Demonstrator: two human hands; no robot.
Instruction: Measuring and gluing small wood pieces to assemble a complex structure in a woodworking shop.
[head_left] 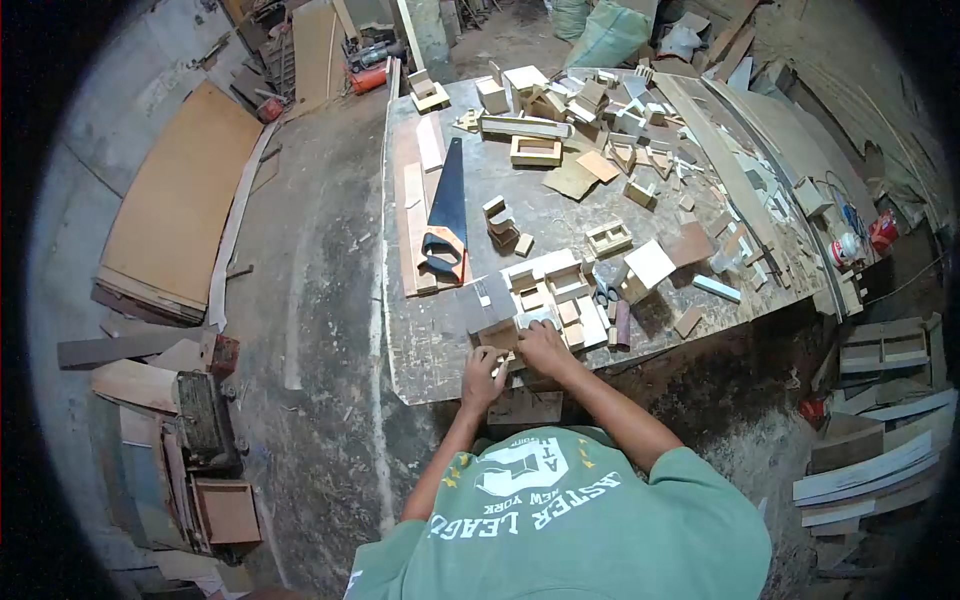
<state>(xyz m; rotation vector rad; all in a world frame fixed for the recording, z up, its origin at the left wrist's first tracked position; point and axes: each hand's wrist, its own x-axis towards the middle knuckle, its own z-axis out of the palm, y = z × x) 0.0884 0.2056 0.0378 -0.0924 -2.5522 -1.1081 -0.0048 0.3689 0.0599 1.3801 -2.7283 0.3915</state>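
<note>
At the table's near edge my left hand is closed, its fingertips pinching a small pale wooden piece. Close beside it, my right hand has its fingers curled on the near edge of a wooden model with small box-like compartments. The palm side of that hand is hidden. A flat dark panel adjoins the model on the left. Scissors with dark handles and a reddish-brown roll lie to its right.
A handsaw with an orange and black handle lies on wood strips at the table's left. Small wooden boxes and offcuts crowd the far side. Long boards run along the right. Boards lean on the left wall.
</note>
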